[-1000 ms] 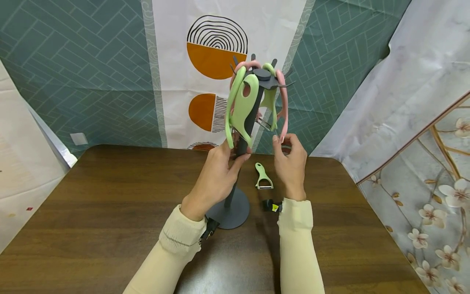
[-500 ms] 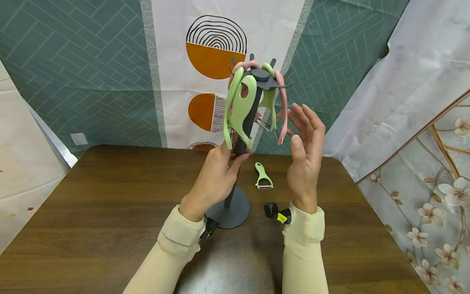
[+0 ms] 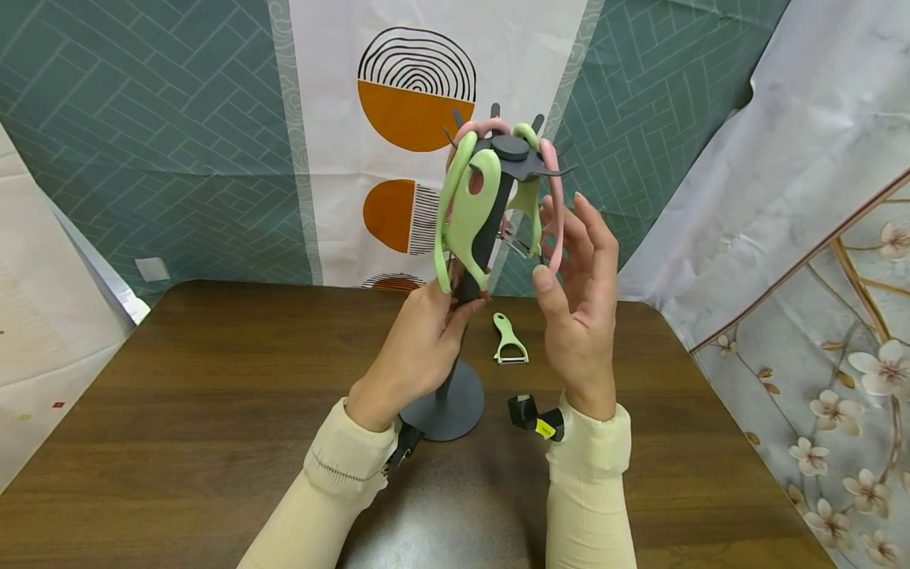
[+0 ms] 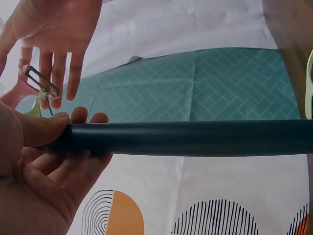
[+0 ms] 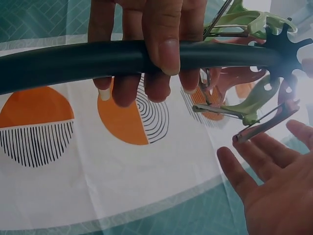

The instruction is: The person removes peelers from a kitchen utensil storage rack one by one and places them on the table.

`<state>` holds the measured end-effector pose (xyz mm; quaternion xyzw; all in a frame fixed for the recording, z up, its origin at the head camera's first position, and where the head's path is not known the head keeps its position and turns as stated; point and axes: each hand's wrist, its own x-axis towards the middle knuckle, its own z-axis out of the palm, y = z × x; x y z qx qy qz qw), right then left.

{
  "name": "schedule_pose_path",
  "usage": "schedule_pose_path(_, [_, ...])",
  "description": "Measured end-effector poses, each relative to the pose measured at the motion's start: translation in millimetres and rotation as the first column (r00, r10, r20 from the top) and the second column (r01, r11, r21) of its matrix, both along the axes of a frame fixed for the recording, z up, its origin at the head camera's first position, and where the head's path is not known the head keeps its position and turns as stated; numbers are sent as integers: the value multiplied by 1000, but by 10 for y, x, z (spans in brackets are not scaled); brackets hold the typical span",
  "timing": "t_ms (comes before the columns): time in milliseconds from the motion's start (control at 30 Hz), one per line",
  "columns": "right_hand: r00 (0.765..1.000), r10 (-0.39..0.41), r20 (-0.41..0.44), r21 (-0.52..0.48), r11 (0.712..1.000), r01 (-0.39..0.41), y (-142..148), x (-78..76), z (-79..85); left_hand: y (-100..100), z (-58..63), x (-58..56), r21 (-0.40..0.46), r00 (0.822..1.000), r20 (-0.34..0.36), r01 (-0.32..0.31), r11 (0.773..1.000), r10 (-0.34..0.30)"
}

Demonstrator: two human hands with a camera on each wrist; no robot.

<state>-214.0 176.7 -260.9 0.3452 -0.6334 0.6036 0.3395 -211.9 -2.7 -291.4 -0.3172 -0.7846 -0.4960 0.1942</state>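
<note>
My left hand (image 3: pixel 412 344) grips the dark pole (image 4: pixel 195 138) of a utensil stand high up, its thumb and fingers wrapped round it. The stand leans slightly to the right. From its hooked top (image 3: pixel 510 148) hang several peelers, among them a green peeler (image 3: pixel 471 207) at the front and a pink peeler (image 3: pixel 558 201) on the right. My right hand (image 3: pixel 583 308) is beside that pink peeler, fingers loosely extended behind it and thumb near its lower end. In the right wrist view, the right hand's fingertips (image 5: pixel 249 147) lie close to the pink peeler; contact is unclear.
Another green peeler (image 3: pixel 503 325) lies on the brown wooden table (image 3: pixel 213 411), right of the stand's round dark base (image 3: pixel 465 403). A patterned cloth (image 3: pixel 327 158) hangs behind the table. Floral fabric (image 3: pixel 839 411) borders the right side.
My right hand let go of the pink peeler's lower end, moved right with fingers spreading, then came back slightly left towards it. My left hand keeps its grip; the stand's top shifts slightly right.
</note>
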Motion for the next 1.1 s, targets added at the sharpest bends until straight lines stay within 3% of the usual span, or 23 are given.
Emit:
schedule_pose_path(533, [997, -83, -3, 99, 992, 82, 146, 118, 48, 30, -6, 30, -11, 999, -34, 25, 1000, -26])
schedule_pose_path(767, [998, -64, -18, 123, 990, 66, 223, 186, 101, 45, 2, 30, -11, 998, -62, 11, 1000, -12])
schedule_pose_path(1100, [995, -103, -11, 112, 988, 104, 269, 249, 139, 66, -8, 50, -50, 999, -41, -12, 999, 10])
